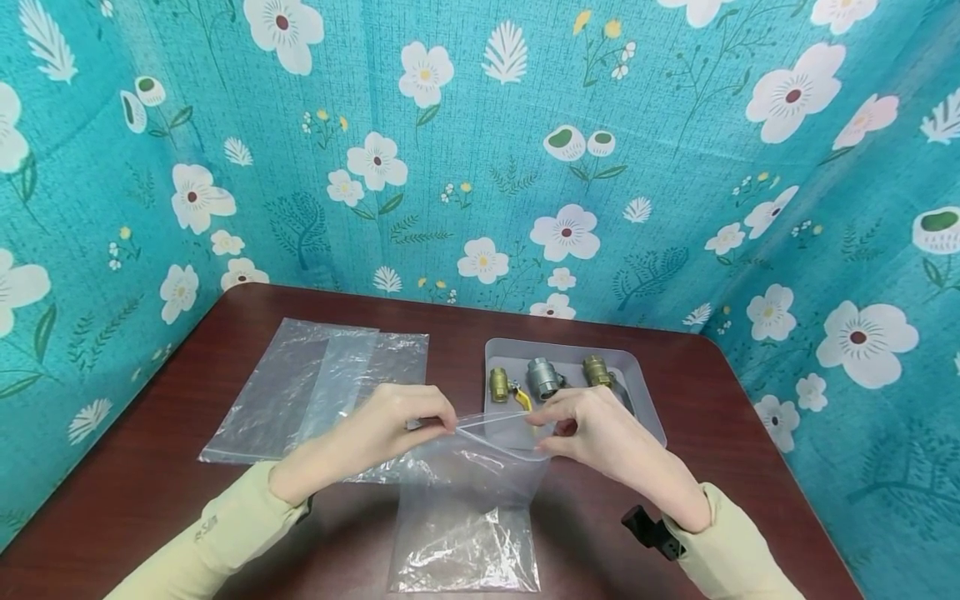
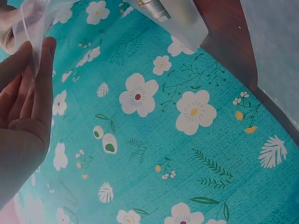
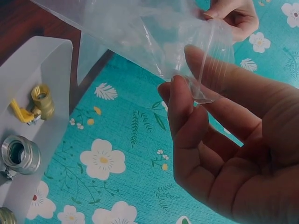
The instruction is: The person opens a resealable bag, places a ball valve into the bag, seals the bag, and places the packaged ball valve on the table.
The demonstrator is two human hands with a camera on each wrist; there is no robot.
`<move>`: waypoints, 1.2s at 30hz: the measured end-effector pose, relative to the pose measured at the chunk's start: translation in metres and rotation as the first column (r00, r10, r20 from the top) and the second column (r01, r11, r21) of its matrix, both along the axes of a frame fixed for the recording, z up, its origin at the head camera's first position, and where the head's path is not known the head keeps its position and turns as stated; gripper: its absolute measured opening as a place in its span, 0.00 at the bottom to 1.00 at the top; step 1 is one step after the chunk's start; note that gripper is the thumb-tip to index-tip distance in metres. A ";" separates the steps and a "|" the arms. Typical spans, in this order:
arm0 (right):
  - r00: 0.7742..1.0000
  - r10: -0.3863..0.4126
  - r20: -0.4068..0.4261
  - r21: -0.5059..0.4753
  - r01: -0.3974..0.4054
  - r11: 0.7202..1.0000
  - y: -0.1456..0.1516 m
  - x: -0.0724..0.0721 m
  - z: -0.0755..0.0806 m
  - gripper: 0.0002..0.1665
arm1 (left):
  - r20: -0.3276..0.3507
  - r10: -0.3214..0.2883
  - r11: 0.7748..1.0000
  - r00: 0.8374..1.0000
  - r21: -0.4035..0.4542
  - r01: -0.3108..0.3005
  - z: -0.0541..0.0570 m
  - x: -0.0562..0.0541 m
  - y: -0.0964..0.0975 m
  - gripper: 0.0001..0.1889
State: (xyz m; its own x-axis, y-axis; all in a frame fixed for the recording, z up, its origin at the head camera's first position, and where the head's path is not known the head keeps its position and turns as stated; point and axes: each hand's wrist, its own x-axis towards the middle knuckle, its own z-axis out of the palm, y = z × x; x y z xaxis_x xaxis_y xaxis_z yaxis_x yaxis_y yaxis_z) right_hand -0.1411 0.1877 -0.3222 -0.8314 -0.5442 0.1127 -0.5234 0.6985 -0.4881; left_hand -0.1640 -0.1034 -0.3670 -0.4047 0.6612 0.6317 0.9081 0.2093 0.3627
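Observation:
A clear zip bag (image 1: 465, 533) hangs upright between both hands over the front of the table. My left hand (image 1: 405, 421) pinches the left end of its mouth between thumb and fingers. At the other end, my right hand (image 1: 592, 427) pinches the zip edge; in the right wrist view its thumb and fingers hold the ribbed strip of the bag (image 3: 212, 60). From the head, the two rims of the mouth spread apart toward the right hand. The left wrist view has the left fingers (image 2: 44, 79) on the bag's corner. Nothing shows inside the bag.
More clear bags (image 1: 262, 392) lie overlapping on the dark red table (image 1: 247, 317) at the left. Behind the right hand, a grey tray (image 1: 652, 408) holds a small brass valve with a yellow lever (image 1: 498, 385), a silver valve (image 1: 542, 377) and another brass valve (image 1: 596, 371). A floral curtain (image 1: 450, 167) surrounds the table.

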 end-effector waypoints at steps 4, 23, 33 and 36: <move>1.000 0.001 -0.001 0.000 -0.001 1.000 0.001 0.000 0.001 0.18 | 0.002 -0.012 1.000 1.000 0.005 0.012 0.000 -0.001 0.000 0.10; 0.996 -0.023 -0.086 0.007 0.023 1.000 0.003 0.004 0.001 0.18 | -0.093 -0.006 1.000 0.996 -0.002 0.006 0.002 -0.002 -0.004 0.11; 0.998 -0.024 -0.057 -0.010 0.023 1.000 0.003 0.006 -0.001 0.18 | -0.037 0.046 0.998 0.998 0.041 -0.044 0.001 -0.003 -0.006 0.12; 0.998 -0.033 -0.058 -0.009 0.032 0.999 0.003 0.007 -0.001 0.19 | -0.010 0.062 0.998 0.998 0.031 -0.061 0.001 -0.002 -0.009 0.12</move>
State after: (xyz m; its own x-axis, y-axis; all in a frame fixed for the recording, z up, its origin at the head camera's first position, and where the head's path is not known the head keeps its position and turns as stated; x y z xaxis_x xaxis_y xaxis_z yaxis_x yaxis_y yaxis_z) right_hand -0.1344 0.1909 -0.3228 -0.8405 -0.5157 0.1663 -0.5283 0.7116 -0.4633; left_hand -0.1658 -0.1125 -0.3660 -0.4369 0.6153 0.6561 0.8978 0.2539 0.3598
